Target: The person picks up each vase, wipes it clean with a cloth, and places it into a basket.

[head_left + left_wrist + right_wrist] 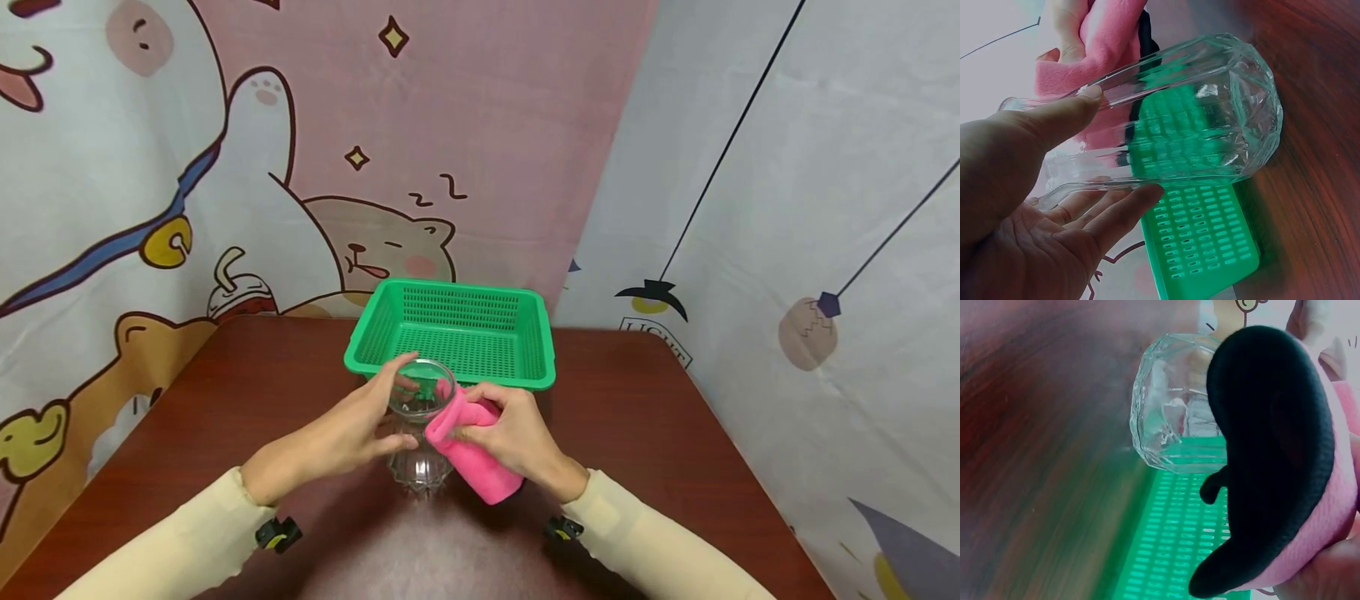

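Observation:
A clear glass vase (420, 473) with a round rim and a faceted base stands upright before me. My left hand (352, 429) holds it from the left, thumb on the near side and fingers on the far side, as the left wrist view also shows. My right hand (521, 433) grips a folded pink cloth (483, 473), pinched between thumb and fingers at the right of the vase's rim. In the right wrist view the cloth's dark side (1272, 419) and a small black loop (1213, 485) face the camera and hide part of the vase.
Just behind the vase sits a green slotted plastic basket (546, 346) on the dark red wooden table (622, 467). Cartoon-printed cloth (510, 125) hangs along the back and sides of the table.

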`<state>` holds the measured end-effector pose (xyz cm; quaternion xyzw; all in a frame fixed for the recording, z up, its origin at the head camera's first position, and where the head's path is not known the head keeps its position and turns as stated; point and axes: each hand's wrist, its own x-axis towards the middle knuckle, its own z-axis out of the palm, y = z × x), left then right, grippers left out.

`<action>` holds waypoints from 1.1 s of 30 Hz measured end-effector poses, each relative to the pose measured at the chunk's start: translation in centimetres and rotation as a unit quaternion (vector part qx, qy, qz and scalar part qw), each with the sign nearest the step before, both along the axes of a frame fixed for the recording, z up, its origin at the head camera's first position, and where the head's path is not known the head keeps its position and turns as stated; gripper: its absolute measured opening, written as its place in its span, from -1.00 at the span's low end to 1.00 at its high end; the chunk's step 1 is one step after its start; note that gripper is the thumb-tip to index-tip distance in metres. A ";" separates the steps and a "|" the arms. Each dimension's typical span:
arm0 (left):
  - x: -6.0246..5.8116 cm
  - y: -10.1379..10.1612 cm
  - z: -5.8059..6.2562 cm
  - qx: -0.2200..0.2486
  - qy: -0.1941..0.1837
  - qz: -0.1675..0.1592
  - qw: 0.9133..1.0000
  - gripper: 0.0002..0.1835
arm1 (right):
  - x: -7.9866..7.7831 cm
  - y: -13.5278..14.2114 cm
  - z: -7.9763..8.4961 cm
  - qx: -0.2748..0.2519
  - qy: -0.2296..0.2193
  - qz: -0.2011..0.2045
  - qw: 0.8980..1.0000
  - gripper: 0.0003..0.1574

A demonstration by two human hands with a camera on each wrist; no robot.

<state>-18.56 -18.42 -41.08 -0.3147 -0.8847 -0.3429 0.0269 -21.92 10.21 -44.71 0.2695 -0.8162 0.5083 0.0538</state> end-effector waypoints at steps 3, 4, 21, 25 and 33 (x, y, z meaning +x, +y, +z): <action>0.0 0.0 0.0 -0.002 -0.007 0.003 1.000 0.21 | 0.0 0.1 0.1 0.014 0.002 0.003 1.000 -0.60; -0.1 -0.1 0.0 -0.004 -0.009 0.004 1.000 0.22 | 0.0 0.1 0.1 0.018 0.003 0.004 1.000 -0.59; 0.0 0.0 0.2 -0.008 -0.012 0.008 1.000 0.24 | 0.0 0.5 0.1 0.081 0.024 0.008 0.996 -0.55; 0.1 0.1 0.2 -0.009 -0.006 0.007 1.000 0.22 | 0.0 0.7 0.0 0.089 0.023 0.018 0.996 -0.56; 0.2 0.1 0.3 -0.011 -0.007 0.009 1.000 0.21 | -0.1 0.9 -0.2 0.100 0.015 0.032 0.994 -0.59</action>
